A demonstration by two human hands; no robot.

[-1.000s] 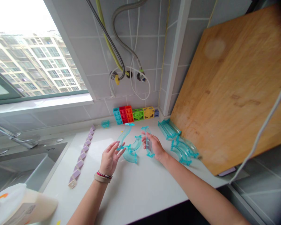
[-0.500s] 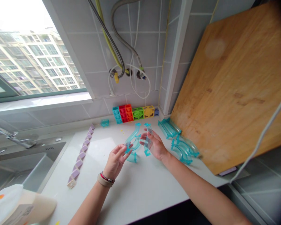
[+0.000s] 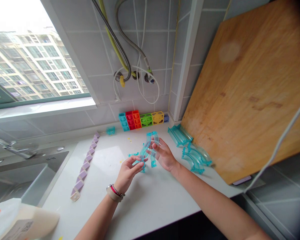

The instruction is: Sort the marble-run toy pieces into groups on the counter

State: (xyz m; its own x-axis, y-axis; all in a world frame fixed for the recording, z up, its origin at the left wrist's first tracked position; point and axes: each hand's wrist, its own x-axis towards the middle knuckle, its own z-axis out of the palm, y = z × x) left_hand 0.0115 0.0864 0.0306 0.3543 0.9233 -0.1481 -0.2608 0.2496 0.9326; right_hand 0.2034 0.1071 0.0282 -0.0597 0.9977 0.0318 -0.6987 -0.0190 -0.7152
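Note:
Over the white counter (image 3: 140,203), my left hand (image 3: 128,171) pinches a curved clear-teal track piece (image 3: 142,154) by its lower end. My right hand (image 3: 164,155) is closed on a second teal track piece (image 3: 153,146), held upright right beside the first. The two pieces meet near their tops, between my hands. A red and white bracelet is on my left wrist.
More teal track pieces (image 3: 193,156) lie at the foot of a large wooden board (image 3: 247,90) leaning on the right. A row of coloured blocks (image 3: 141,120) stands against the tiled wall. A purple zigzag strip (image 3: 86,165) lies beside the sink (image 3: 17,180). A small teal piece (image 3: 110,130) sits near the wall.
Both hands have come closer together and lifted their teal pieces off the counter. The curved piece in my left hand now stands up against the one in my right.

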